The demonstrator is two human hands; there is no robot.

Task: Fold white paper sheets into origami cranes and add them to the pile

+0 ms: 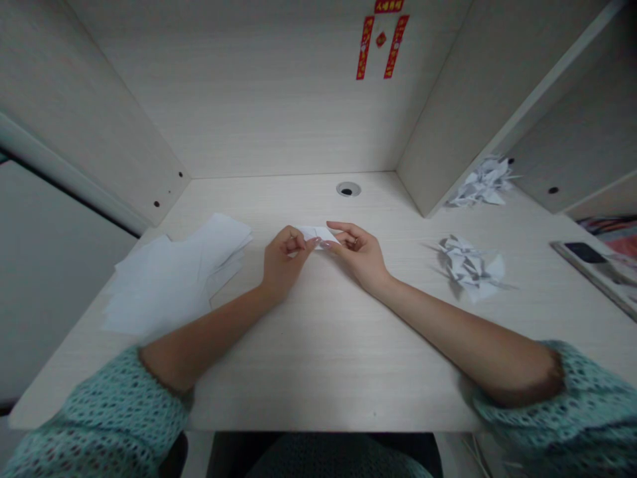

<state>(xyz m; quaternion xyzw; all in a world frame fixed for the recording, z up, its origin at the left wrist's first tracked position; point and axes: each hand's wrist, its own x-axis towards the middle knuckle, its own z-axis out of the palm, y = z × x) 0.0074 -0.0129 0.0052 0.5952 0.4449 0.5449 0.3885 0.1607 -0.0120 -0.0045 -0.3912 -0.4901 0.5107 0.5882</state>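
A small folded piece of white paper (314, 232) lies between my two hands at the middle of the desk. On its left side, my left hand (285, 260) grips it with the thumb against the front edge and the other fingers curled. From the right, my right hand (359, 252) pinches the paper, its thumb near my left thumb and the index finger stretched over the far edge. Both thumb tips almost meet. My hands cover part of the paper, so its full shape is hidden.
Loose white paper sheets (164, 279) are spread at the left. Folded paper pieces with pointed ends (465, 262) lie in a pile at the right, and another pile (485, 182) sits behind by the upright panel. A phone-like object (592, 265) rests far right. A cable hole (348, 189) is at the back.
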